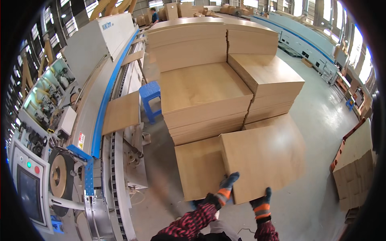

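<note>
A square, light-brown wooden panel is between my two hands, in front of the panel stacks. My left hand, in a dark blue and orange work glove, grips the panel at its left edge near the front corner. My right hand, gloved alike, is closed on the front edge, thumb on top and fingers hidden beneath. Left of the held panel lies a lower wooden panel, partly covered by it. Whether the held panel rests on anything underneath cannot be seen.
Tall stacks of wooden panels stand ahead. A long machine with a blue rail runs along the left, a panel lying on it. Between them is a blue plastic stool. More stacked boards stand right. Far off is another person.
</note>
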Available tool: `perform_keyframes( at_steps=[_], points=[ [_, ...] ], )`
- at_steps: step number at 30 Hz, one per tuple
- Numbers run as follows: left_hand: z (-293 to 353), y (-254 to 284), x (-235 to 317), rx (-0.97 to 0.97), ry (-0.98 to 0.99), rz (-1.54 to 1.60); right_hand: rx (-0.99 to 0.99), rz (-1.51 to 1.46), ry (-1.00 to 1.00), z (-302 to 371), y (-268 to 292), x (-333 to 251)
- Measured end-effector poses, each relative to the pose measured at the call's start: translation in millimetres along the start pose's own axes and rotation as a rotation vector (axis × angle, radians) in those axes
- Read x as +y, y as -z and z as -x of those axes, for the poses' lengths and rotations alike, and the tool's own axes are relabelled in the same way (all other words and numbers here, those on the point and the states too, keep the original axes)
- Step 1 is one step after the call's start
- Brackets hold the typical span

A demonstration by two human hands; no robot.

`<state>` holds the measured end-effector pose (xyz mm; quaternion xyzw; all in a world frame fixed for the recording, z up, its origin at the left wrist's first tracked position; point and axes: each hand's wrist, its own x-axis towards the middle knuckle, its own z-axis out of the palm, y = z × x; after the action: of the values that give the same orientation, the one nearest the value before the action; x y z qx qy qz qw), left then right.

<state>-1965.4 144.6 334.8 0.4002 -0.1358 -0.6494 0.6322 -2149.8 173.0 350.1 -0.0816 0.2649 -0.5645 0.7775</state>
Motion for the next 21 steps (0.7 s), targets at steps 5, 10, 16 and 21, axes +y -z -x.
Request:
perform_keyframes(
  at_steps=[5, 10, 16, 21],
  points=[
    [81, 97, 45, 0.069, -0.27, -0.104, 0.245, 0.052, -0.274, 63, -8, 89],
    [127, 174, 92, 0.29, -0.149, -0.151, 0.31, 0.141, -0.405, 109, -47, 166],
    [133, 216, 127, 0.367, -0.028, -0.079, 0.043, 0.948, -1.123, 72, -65, 171],
    [127, 230, 119, 0.409, -0.196, -0.233, 0.304, 1.914, 0.78, 20, -71, 93]
  ],
)
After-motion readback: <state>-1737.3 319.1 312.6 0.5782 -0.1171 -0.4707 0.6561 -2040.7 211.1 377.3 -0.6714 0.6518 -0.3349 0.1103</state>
